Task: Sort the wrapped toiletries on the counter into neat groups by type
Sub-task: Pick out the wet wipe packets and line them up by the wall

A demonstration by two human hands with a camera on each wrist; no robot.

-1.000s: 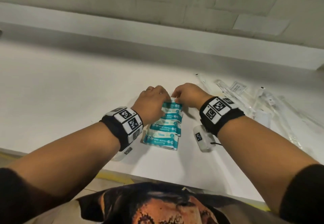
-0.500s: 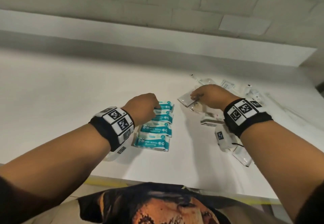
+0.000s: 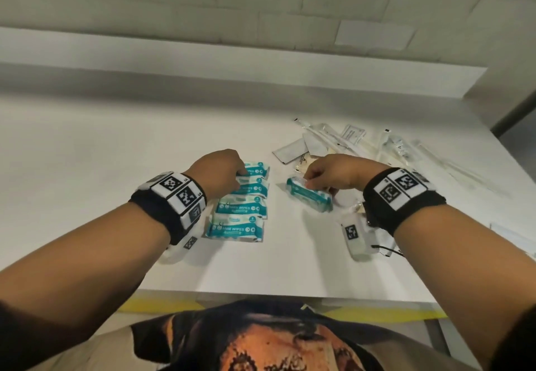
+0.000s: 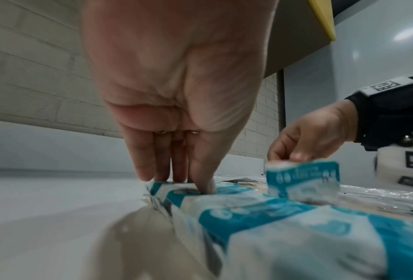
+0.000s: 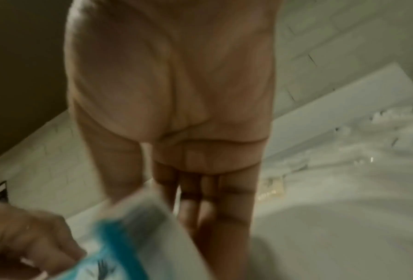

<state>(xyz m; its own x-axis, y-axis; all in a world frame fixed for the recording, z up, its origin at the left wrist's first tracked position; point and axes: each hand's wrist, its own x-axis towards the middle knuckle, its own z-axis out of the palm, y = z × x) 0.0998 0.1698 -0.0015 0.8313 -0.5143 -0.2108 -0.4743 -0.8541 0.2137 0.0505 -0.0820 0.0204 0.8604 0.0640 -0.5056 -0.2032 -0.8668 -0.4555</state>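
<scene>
Several teal and white mini wipes packs (image 3: 238,211) lie in a column on the white counter (image 3: 116,173). My left hand (image 3: 238,172) rests on the column's far end, its straight fingers (image 4: 200,181) pressing down on the farthest pack (image 4: 224,191). To the right, my right hand (image 3: 311,180) pinches another teal wipes pack (image 3: 309,196) by its top edge and holds it just above the counter. The left wrist view shows that pack (image 4: 302,178) hanging under the right hand (image 4: 289,159). The right wrist view is blurred; the pack (image 5: 138,238) shows below the fingers (image 5: 200,204).
A loose pile of clear-wrapped toiletries and small flat sachets (image 3: 348,144) lies at the back right, behind and beside my right hand. A wall with a ledge (image 3: 261,60) runs along the back. The counter's front edge (image 3: 261,295) is close to my body.
My right hand left the column, reached into the pile on the right and now holds a teal wipes pack lifted from it. My left hand stayed on the column's far end.
</scene>
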